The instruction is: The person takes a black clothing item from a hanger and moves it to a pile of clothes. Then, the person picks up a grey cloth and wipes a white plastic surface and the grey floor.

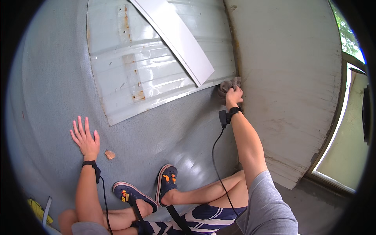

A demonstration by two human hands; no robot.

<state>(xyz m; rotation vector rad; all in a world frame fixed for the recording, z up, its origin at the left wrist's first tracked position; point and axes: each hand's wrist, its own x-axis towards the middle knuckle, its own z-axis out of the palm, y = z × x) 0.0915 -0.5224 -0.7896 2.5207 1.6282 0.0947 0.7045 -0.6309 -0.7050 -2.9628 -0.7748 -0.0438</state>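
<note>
At the right side of the grey floor covering (164, 132), my right hand (234, 95) grips a crumpled grey-brown cloth (225, 87). The cloth lies in the corner where the covering, a corrugated sheet (117, 73) and a pale wall panel (288, 73) come together. My left hand (86, 141) rests flat with its fingers spread on the covering and holds nothing. Close to that hand lies a small orange-brown fragment (110, 154). Both wrists carry black straps with cables.
A long white panel (185, 44) lies slantwise over the corrugated sheet, which has rust marks. My feet in dark clogs (166, 182) are near the bottom centre. Yellow material (39, 210) and a thin strip (47, 211) lie at lower left. A framed window opening (337, 147) is at right.
</note>
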